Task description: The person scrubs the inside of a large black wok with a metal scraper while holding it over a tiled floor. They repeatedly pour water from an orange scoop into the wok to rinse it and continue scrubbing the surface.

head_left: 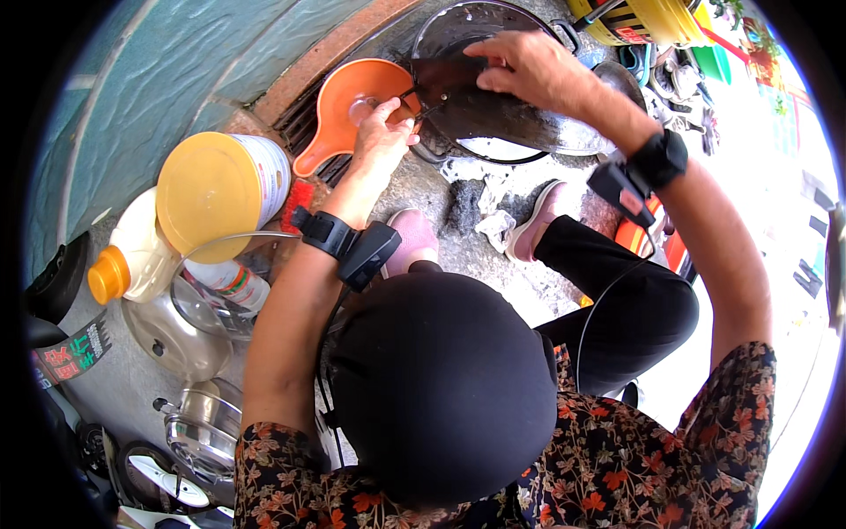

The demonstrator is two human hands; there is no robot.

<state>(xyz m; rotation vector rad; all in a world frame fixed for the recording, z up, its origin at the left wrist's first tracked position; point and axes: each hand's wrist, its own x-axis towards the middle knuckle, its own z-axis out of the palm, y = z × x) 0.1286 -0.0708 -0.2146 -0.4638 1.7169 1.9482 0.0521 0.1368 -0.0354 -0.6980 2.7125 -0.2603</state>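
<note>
A large dark, shiny curved metal piece [551,126] lies tilted across a round black basin [438,35]; its exact kind is unclear. My left hand [381,139] is closed at the piece's left end, fingers pinched on its thin dark edge. Over the piece's far part is my right hand [539,72], its index finger and thumb apart and nothing visible between them. Whether its fingertips touch the metal is hard to tell. Just left of the piece, behind my left hand, sits an orange dipper [330,110] with its handle toward me.
Left of me stand a yellow-lidded tub [207,196], a white bottle with an orange cap [132,256], a glass lid [172,339] and a steel pot [204,432]. A dark scouring pad [463,204] lies between my shoes. A yellow bucket [639,22] and several shoes are at far right.
</note>
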